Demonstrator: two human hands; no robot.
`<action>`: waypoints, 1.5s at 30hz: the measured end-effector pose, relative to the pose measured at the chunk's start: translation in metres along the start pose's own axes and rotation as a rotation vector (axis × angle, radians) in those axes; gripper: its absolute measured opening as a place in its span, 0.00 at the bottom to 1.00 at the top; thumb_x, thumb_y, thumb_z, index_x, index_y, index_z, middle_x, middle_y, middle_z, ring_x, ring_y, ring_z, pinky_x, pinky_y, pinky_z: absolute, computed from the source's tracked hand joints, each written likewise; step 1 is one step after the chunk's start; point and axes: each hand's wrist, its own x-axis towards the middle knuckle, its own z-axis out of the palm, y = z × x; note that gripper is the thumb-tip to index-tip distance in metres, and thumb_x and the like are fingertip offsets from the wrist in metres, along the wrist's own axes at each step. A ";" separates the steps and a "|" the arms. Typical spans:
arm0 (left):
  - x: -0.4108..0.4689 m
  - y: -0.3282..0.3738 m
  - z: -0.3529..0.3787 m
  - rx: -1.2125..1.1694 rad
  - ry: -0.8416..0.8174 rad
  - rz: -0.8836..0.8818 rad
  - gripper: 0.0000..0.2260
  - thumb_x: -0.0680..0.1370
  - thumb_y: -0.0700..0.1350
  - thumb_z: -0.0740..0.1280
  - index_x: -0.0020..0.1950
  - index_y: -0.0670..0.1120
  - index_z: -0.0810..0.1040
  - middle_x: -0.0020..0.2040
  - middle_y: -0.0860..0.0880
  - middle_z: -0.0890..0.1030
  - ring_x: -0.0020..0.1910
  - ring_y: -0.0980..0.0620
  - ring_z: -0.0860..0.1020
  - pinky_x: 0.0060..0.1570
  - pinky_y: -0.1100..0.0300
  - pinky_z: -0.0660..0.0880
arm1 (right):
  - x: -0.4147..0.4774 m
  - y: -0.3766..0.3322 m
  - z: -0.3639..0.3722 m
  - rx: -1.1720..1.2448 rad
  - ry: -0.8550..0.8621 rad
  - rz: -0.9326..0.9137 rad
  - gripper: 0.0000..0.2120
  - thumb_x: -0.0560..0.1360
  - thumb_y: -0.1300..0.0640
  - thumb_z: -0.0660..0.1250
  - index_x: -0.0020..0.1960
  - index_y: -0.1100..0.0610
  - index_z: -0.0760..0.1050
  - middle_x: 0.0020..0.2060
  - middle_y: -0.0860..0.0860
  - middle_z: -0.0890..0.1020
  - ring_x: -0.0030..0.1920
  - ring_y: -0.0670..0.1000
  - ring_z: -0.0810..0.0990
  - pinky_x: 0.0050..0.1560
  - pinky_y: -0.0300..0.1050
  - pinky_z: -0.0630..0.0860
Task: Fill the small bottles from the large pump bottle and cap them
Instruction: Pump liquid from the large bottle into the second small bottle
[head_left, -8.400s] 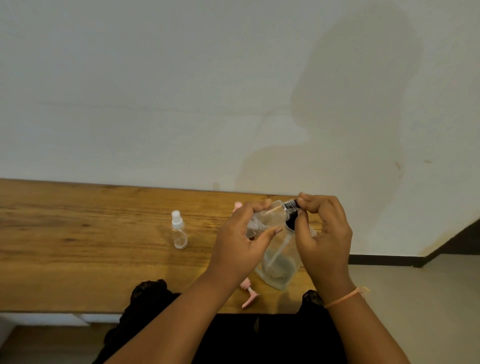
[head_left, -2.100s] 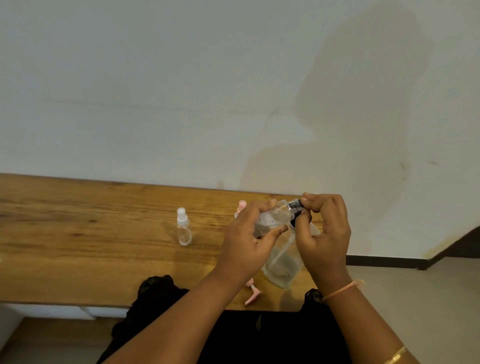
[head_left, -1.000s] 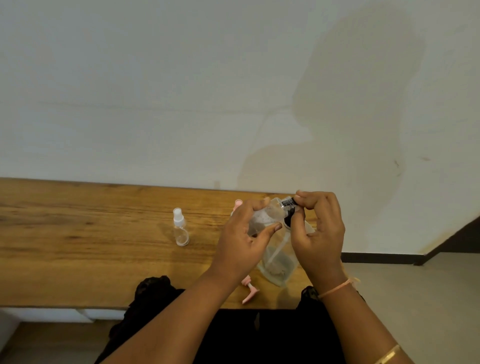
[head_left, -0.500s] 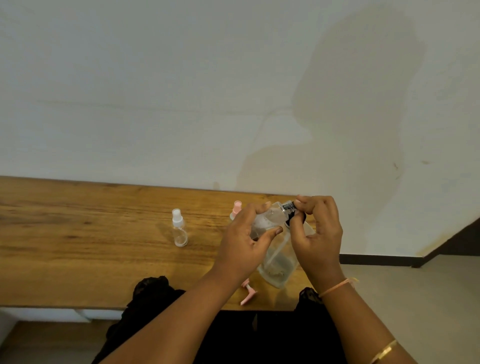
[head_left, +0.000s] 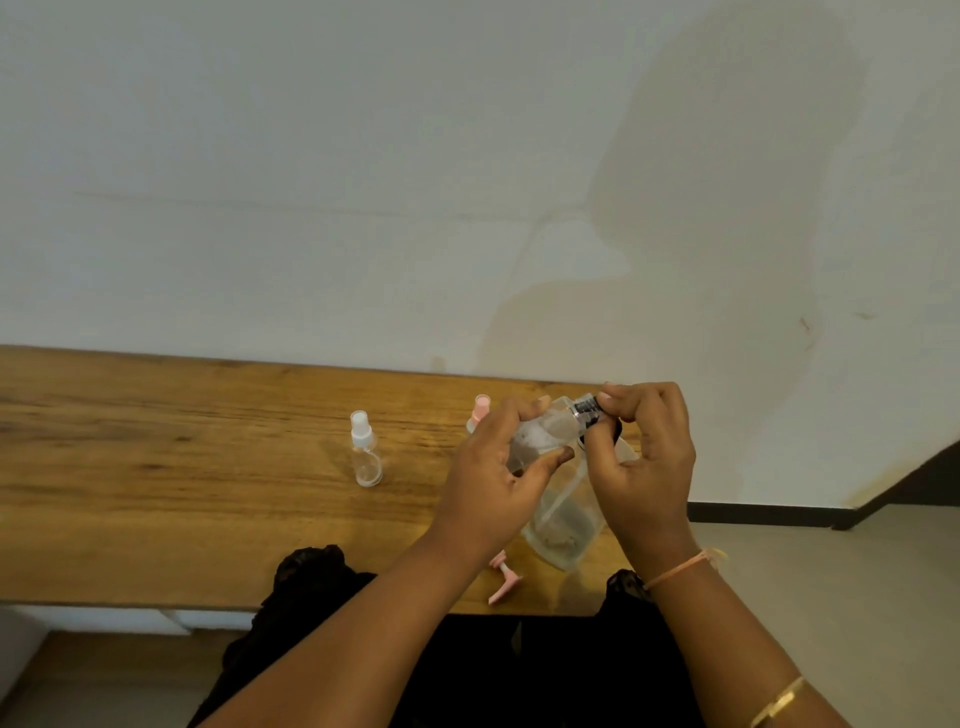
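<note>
My left hand (head_left: 493, 488) grips a small clear bottle (head_left: 545, 434), tilted on its side above the table. My right hand (head_left: 644, 467) pinches the black cap (head_left: 587, 408) at that bottle's neck. Under both hands stands the large clear bottle (head_left: 563, 525), its mouth open and partly hidden. A pink pump head (head_left: 503, 577) lies on the table near the front edge. A small clear spray bottle with a white cap (head_left: 365, 451) stands upright to the left. Another small bottle with a pink cap (head_left: 480, 410) stands behind my left hand, mostly hidden.
The wooden table (head_left: 156, 467) runs along a white wall (head_left: 363, 182), and its right end lies just past my right hand. Pale floor (head_left: 831, 571) and a dark skirting board lie to the right. My dark-clothed lap sits below the front edge.
Both hands stay on the small bottle and its black cap with only slight finger shifts at the cap. The bottles on the table have not moved.
</note>
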 end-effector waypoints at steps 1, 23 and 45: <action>0.000 0.000 0.000 0.013 -0.006 -0.001 0.18 0.72 0.42 0.73 0.50 0.60 0.68 0.55 0.62 0.75 0.54 0.71 0.74 0.46 0.78 0.70 | -0.001 0.003 0.000 -0.001 -0.010 -0.001 0.07 0.71 0.63 0.60 0.42 0.65 0.76 0.44 0.51 0.73 0.44 0.49 0.75 0.47 0.30 0.72; 0.001 -0.002 0.001 0.021 -0.012 0.025 0.16 0.72 0.41 0.73 0.52 0.56 0.70 0.54 0.63 0.75 0.54 0.72 0.74 0.46 0.78 0.69 | -0.002 0.005 -0.001 0.005 -0.005 0.001 0.07 0.72 0.63 0.60 0.43 0.65 0.75 0.44 0.52 0.73 0.47 0.45 0.74 0.52 0.29 0.71; 0.000 -0.003 0.003 -0.012 0.009 0.024 0.18 0.72 0.41 0.73 0.52 0.59 0.69 0.54 0.63 0.75 0.55 0.70 0.74 0.47 0.77 0.70 | 0.000 0.003 -0.001 0.037 0.012 0.009 0.07 0.71 0.63 0.61 0.42 0.65 0.76 0.43 0.53 0.74 0.46 0.45 0.75 0.50 0.29 0.72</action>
